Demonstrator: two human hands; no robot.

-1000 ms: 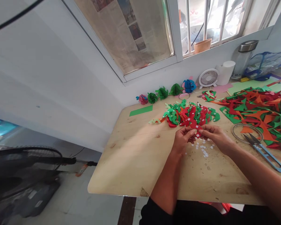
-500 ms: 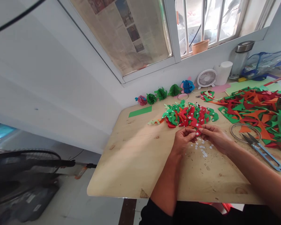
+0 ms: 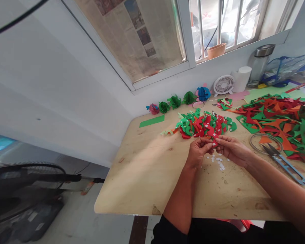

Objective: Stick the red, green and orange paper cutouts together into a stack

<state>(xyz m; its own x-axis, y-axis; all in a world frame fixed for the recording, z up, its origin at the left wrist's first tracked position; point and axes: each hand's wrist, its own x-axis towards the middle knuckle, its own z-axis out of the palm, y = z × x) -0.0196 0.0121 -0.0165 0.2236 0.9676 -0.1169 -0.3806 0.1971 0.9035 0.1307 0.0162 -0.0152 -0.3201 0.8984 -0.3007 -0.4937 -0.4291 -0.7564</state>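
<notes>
Between my two hands is a red paper cutout (image 3: 214, 139) with small white squares on it. My left hand (image 3: 198, 151) pinches its lower left side with closed fingers. On the other side, my right hand (image 3: 230, 149) has thumb and fingers closed on the cutout's right edge. Just beyond lies a pile of red, green and orange paper cutouts (image 3: 193, 126), several bearing white squares. Loose white squares (image 3: 220, 164) are scattered on the wooden table (image 3: 142, 176) below my hands.
Blue-handled thread snips (image 3: 286, 164) lie by a metal ring (image 3: 252, 142) at right. Behind them spreads a heap of paper scraps (image 3: 282, 125). Along the wall stand honeycomb paper turtles (image 3: 175, 101), a small white fan (image 3: 223, 84) and a glass bottle (image 3: 259, 67). A green strip (image 3: 151, 121) lies far left.
My hands stay nearly in place around the red cutout. My right fingers have shifted slightly, with the lower ones drawn closer to the cutout.
</notes>
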